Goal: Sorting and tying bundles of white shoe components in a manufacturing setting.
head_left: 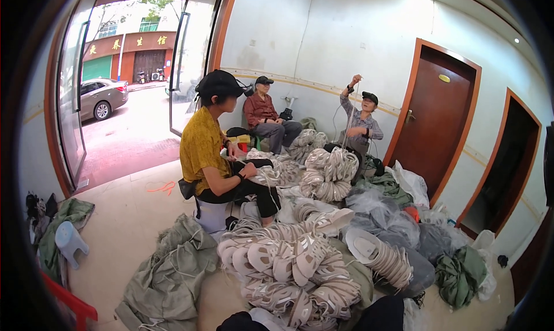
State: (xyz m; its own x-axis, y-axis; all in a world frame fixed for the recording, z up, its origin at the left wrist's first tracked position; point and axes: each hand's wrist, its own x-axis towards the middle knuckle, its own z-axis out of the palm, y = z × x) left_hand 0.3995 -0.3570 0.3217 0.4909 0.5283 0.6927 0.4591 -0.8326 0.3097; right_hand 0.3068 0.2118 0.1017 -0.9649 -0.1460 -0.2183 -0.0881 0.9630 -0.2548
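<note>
Neither of my hands shows in the head view. Two dark shapes at the lower edge look like my knees or clothing. Right in front of me lies a big heap of beige and white shoe uppers (288, 259), nested in bundles. To its right is a curved row of stacked uppers (384, 259), lying on dark plastic. Across from me, a seated person in a yellow shirt (199, 140) holds both hands over uppers on the lap. Farther back, a person in a checked shirt (362, 123) lifts one hand high, drawing up a thin pale cord above more bundled uppers (330, 166).
A person in a red shirt (261, 110) sits by the back wall. A grey-green sack (170, 273) lies crumpled at left, near a light blue stool (70, 241). Plastic bags (386, 215) and a green sack (460, 276) lie at right. A glass door (193, 60) stands open.
</note>
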